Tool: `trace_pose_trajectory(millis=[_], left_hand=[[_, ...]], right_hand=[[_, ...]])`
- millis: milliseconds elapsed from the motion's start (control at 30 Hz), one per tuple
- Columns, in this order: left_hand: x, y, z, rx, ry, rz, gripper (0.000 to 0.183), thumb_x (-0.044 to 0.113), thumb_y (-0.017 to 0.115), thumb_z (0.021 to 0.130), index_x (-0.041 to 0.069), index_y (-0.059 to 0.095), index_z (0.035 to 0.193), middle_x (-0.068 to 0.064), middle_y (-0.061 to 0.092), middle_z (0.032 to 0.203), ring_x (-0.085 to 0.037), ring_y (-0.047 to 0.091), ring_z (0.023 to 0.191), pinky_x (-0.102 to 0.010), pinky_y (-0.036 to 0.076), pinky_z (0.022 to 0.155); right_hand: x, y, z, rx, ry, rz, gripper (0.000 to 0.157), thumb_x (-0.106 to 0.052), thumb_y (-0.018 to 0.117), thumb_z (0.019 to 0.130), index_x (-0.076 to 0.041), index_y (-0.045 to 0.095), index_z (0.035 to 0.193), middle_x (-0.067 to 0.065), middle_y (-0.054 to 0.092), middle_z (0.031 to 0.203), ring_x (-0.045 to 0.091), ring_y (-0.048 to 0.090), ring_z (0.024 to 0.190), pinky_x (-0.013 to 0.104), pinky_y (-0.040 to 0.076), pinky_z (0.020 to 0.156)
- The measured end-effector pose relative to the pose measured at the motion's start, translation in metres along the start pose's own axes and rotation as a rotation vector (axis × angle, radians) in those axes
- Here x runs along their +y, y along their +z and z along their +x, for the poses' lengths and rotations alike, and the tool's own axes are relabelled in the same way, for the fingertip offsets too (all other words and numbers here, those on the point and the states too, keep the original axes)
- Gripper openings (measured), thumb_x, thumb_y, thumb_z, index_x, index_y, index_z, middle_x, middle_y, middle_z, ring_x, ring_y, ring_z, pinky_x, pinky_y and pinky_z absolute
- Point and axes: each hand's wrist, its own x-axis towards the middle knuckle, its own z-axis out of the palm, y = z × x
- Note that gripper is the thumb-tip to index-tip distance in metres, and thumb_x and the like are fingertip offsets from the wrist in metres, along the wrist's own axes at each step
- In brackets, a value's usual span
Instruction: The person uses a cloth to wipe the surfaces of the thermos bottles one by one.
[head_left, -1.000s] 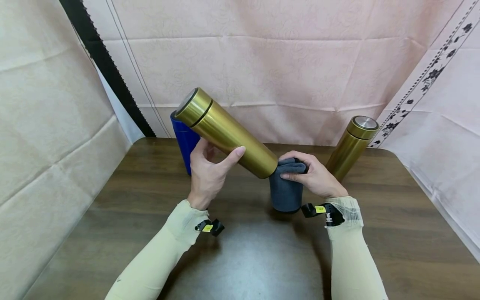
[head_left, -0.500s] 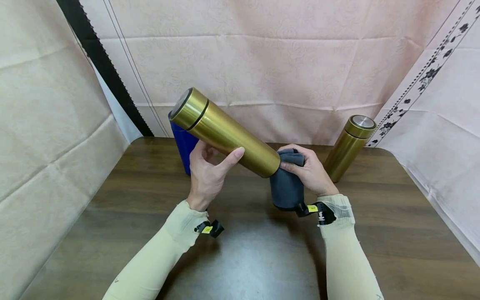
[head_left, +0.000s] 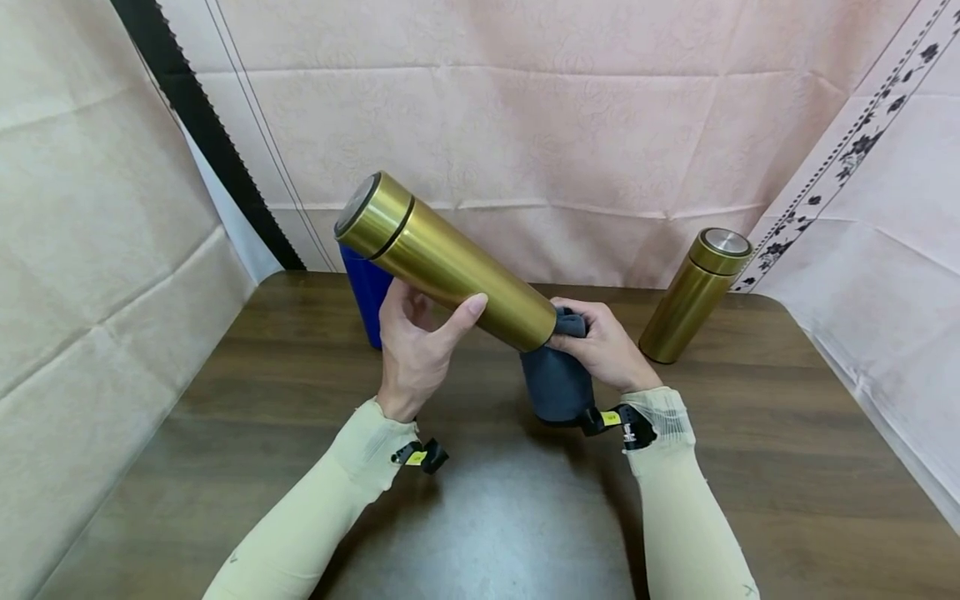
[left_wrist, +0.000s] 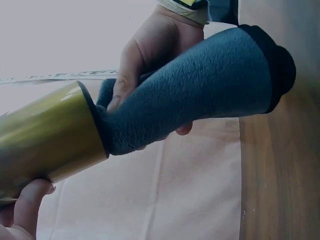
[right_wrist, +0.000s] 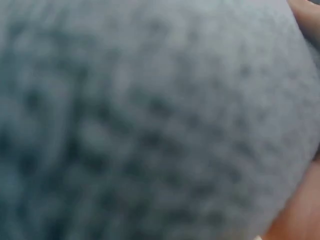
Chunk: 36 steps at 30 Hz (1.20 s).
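Observation:
In the head view my left hand (head_left: 420,354) grips a gold thermos flask (head_left: 457,271) tilted in the air, its capped end up at the left and its base down at the right. My right hand (head_left: 603,348) pinches a folded dark blue-grey cloth (head_left: 558,385) against the flask's base. Seen from the left wrist, the cloth (left_wrist: 200,85) bunches between thumb and fingers right at the bottom rim of the flask (left_wrist: 55,132), and its loose end hangs away. Blurred cloth (right_wrist: 150,120) fills most of the right wrist view.
A second gold flask (head_left: 690,300) stands on the wooden table (head_left: 787,433) behind my right hand. A blue container (head_left: 367,292) stands behind the raised flask, partly hidden by it. Pale fabric (head_left: 540,142) hangs along the table's back and sides.
My right hand and the cloth lift slightly, then slip left and a little down along the flask's base. My left hand stays nearly in place, the flask's capped end shifting slightly left.

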Motion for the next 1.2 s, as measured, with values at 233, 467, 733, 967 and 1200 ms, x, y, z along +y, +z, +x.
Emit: trace_pose_trajectory(millis=[233, 467, 733, 967, 1200], left_hand=[[-0.006, -0.005, 0.004, 0.000, 0.004, 0.038, 0.046, 0.017, 0.082, 0.085, 0.009, 0.061, 0.126, -0.005, 0.067, 0.115, -0.024, 0.066, 0.107, -0.035, 0.055, 0.099], [-0.006, -0.008, 0.003, 0.000, -0.012, 0.094, 0.040, 0.009, 0.080, 0.083, 0.009, 0.063, 0.119, -0.001, 0.070, 0.108, -0.021, 0.067, 0.100, -0.031, 0.055, 0.091], [-0.004, -0.008, 0.003, 0.008, -0.014, 0.116, 0.035, 0.011, 0.080, 0.082, 0.009, 0.066, 0.114, 0.003, 0.071, 0.102, -0.018, 0.067, 0.095, -0.029, 0.054, 0.086], [-0.005, -0.006, 0.002, 0.011, -0.009, 0.074, 0.033, 0.011, 0.078, 0.083, 0.015, 0.065, 0.113, 0.002, 0.070, 0.103, -0.017, 0.068, 0.095, -0.029, 0.056, 0.087], [-0.004, -0.005, 0.000, 0.026, -0.023, 0.038, 0.034, 0.009, 0.076, 0.084, 0.017, 0.064, 0.115, 0.002, 0.069, 0.104, -0.016, 0.066, 0.096, -0.028, 0.055, 0.087]], right_hand=[[-0.007, -0.003, -0.001, -0.067, -0.024, -0.023, 0.025, -0.014, 0.079, 0.090, -0.016, 0.073, 0.114, 0.005, 0.064, 0.114, 0.024, 0.060, 0.105, 0.029, 0.057, 0.085], [-0.007, -0.009, -0.006, -0.023, -0.066, -0.002, 0.020, -0.008, 0.078, 0.089, -0.012, 0.071, 0.108, 0.008, 0.063, 0.104, 0.026, 0.060, 0.097, 0.028, 0.055, 0.080], [-0.005, -0.013, -0.006, 0.114, -0.100, 0.029, 0.019, -0.008, 0.076, 0.091, -0.005, 0.070, 0.109, 0.006, 0.067, 0.100, 0.021, 0.061, 0.093, 0.026, 0.053, 0.081], [-0.005, -0.008, -0.004, 0.148, -0.010, 0.042, 0.022, -0.015, 0.073, 0.095, -0.007, 0.068, 0.114, 0.004, 0.067, 0.100, 0.016, 0.064, 0.089, 0.028, 0.057, 0.078], [-0.002, 0.001, 0.001, 0.100, 0.018, 0.026, 0.022, -0.020, 0.071, 0.097, -0.012, 0.068, 0.117, 0.008, 0.069, 0.105, 0.020, 0.066, 0.090, 0.034, 0.059, 0.076]])
